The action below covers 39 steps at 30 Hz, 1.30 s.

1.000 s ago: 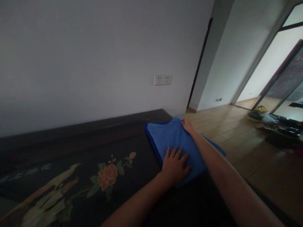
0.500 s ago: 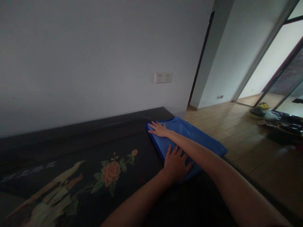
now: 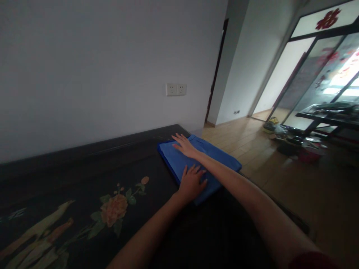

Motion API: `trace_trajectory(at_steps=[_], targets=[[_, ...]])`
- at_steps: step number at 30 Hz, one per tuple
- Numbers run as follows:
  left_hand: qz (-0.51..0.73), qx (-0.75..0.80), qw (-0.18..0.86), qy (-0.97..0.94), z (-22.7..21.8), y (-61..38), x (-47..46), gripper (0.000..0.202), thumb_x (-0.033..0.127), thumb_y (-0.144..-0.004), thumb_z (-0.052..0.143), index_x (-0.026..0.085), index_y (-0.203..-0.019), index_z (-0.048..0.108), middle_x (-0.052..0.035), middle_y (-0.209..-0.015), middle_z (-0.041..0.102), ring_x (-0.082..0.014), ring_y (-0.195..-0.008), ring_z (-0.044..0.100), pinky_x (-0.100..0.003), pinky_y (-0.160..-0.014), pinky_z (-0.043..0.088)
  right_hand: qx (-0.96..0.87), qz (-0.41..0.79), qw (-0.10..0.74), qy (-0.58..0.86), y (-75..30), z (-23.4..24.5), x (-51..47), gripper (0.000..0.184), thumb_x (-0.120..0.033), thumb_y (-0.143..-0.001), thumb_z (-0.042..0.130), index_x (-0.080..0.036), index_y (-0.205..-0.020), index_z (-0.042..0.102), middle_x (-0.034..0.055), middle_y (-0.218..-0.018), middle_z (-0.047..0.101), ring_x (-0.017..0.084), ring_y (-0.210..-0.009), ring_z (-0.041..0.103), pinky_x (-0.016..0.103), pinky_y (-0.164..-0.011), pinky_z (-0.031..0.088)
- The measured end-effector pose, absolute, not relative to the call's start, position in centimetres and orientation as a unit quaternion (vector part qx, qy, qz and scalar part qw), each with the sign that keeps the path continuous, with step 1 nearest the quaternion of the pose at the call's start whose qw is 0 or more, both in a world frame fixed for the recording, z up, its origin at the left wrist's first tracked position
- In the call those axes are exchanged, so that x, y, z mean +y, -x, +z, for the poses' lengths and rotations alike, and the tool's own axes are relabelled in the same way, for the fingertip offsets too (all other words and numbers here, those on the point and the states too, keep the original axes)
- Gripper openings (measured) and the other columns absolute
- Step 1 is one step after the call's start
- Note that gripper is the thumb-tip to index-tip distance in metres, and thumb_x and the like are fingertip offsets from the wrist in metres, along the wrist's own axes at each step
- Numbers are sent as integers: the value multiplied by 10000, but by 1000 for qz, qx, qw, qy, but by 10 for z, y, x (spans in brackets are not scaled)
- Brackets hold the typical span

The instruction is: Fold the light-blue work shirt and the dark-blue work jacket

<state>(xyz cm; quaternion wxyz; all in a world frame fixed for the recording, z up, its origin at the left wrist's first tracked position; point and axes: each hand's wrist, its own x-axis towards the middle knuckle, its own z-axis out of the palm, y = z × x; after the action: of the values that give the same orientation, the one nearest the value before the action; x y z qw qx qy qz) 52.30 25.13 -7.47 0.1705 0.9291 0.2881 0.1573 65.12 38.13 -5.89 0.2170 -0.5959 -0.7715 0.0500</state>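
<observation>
A folded blue cloth (image 3: 217, 151) lies flat on the right end of a dark, glossy table (image 3: 140, 160). My right hand (image 3: 185, 145) rests palm down on its far left part, fingers spread towards the far edge. Closer to me, my left hand (image 3: 192, 183) lies on the near left part of the cloth, its fingers also apart. Neither hand grips anything. My right forearm crosses over the cloth and hides some of it.
A painted flower (image 3: 114, 210) and pale birds decorate the tabletop at left. Behind it is a wall with a double socket (image 3: 176, 89). Wooden floor (image 3: 238, 138) runs off to the right, where bags (image 3: 270, 125), a red tub (image 3: 310, 151) and a dark bench (image 3: 331, 119) stand by glass doors.
The view has turned right, showing more of the glass doors. My right hand has slid away from the cloth's left corner, towards the right. My left hand has shifted slightly inward on the cloth.
</observation>
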Motion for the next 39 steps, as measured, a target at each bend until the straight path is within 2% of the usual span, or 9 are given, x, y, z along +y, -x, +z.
trace_trajectory(at_steps=[4, 8, 11, 19, 23, 26, 29, 33, 39], targets=[[151, 295, 189, -924, -63, -520, 248, 390, 336, -914, 422, 244, -1277, 527, -65, -1389, 475, -256, -1341, 348, -517, -1128, 211, -734, -4, 237, 636, -713, -41, 333, 557, -492, -922, 390, -193, -1390, 431, 106, -1497, 331, 271, -1397, 233, 471, -1128, 193], [123, 236, 150, -952, -59, -517, 225, 555, 477, -874, 477, 315, -1395, 375, -65, -1487, 339, -331, -1400, 193, -628, -1102, 127, -663, -26, 189, 723, -773, -52, 279, 503, -428, -919, 432, -195, -1362, 468, 112, -1446, 414, 278, -1356, 320, 477, -1112, 229], [97, 219, 121, -963, -65, -516, 213, 645, 402, -845, 541, 352, -1436, 287, -68, -1528, 260, -360, -1409, 146, -656, -1092, 69, -627, -15, 144, 765, -800, -73, 248, 554, -462, -907, 453, -175, -1380, 442, 135, -1446, 405, 289, -1346, 338, 447, -1103, 265], [65, 222, 105, -967, -66, -515, 219, 565, 286, -894, 441, 331, -1440, 302, -78, -1515, 299, -341, -1395, 219, -630, -1101, 89, -612, 24, 172, 772, -803, -105, 234, 565, -485, -922, 398, -188, -1403, 397, 132, -1413, 444, 269, -1265, 453, 414, -1045, 367], [49, 214, 132, -967, -60, -513, 218, 568, 438, -914, 414, 313, -1451, 279, -85, -1529, 263, -339, -1409, 178, -632, -1103, 74, -617, 12, 195, 762, -801, -101, 234, 540, -474, -920, 398, -194, -1381, 427, 127, -1383, 479, 275, -1251, 464, 438, -1032, 381], [115, 216, 226, -943, -51, -508, 240, 592, 498, -895, 439, 280, -1433, 320, -82, -1516, 294, -275, -1398, 241, -528, -1129, 177, -638, -25, 219, 738, -800, -87, 221, 516, -459, -914, 406, -189, -1349, 466, 132, -1372, 487, 282, -1275, 432, 469, -1059, 346], [279, 335, 317, -842, -43, -497, 291, 393, 299, -863, 532, 193, -1241, 549, -106, -1359, 500, -216, -1282, 421, -383, -1089, 311, -670, -52, 243, 700, -794, -66, 197, 446, -434, -916, 398, -224, -1288, 528, 110, -1307, 538, 267, -1238, 464, 471, -1060, 350], [429, 544, 474, -544, -45, -483, 370, 214, 99, -759, 579, 134, -962, 639, -94, -1028, 653, -177, -1003, 592, -289, -890, 459, -747, -33, 211, 630, -783, -49, 162, 373, -290, -890, 417, -287, -1230, 573, 68, -1236, 586, 233, -1199, 499, 458, -1050, 377], [388, 569, 553, -470, -60, -488, 424, 98, 81, -712, 642, 105, -646, 574, -15, -523, 550, -137, -558, 579, -273, -596, 492, -813, -11, 134, 567, -767, -56, 140, 532, -136, -789, 500, -343, -1279, 530, 29, -1335, 527, 220, -1259, 453, 466, -1055, 377]])
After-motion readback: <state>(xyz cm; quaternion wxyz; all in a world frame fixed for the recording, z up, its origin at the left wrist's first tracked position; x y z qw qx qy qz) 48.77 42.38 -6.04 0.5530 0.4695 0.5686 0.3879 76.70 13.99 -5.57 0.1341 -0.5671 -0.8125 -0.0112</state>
